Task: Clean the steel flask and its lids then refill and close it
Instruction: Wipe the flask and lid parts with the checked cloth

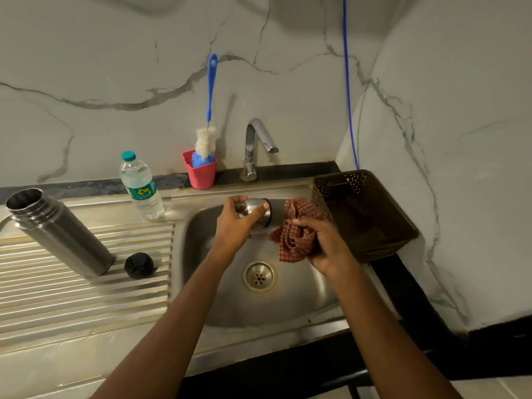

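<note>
**One lid under the cloth, flask and stopper waiting beside the sink**

One steel outer lid (pixel 259 210) was held on its side above the far part of the sink (pixel 218 298). The left hand (pixel 234 223) curled round its closed end, thumb laid across the shell. The right hand (pixel 322 243), above the sink's right side, gripped a bunched red checked cloth (pixel 293 234) that touched the lid's open rim.

The steel flask (pixel 57 231) stood uncapped on the ribbed drainboard (pixel 72 298) left of the sink. The black inner lid (pixel 139 265) lay just beside its base, between it and the sink's left edge.

Wiping the outer lid looked to be the step in hand. Whether the flask and the black lid had been cleaned could not be told from their look. Refilling and closing were plainly not done: the flask's mouth was bare, and the water bottle (pixel 141 188) stood capped at the sink's far-left corner.

Room was tightest to the right, where a brown basket (pixel 365 214) sat against the sink's right edge, close to the cloth and the right hand. The tap (pixel 257 145) rose behind the sink's far rim, its spout hanging over the lid. Left of the tap, behind the sink, a red cup (pixel 200 172) held a bottle brush (pixel 205 142).

The freest room seemed to lie downward toward the drain (pixel 259 276). It also lay leftward over the drainboard's near ribs, where the lid could probably be set down without knocking flask or stopper.
</note>
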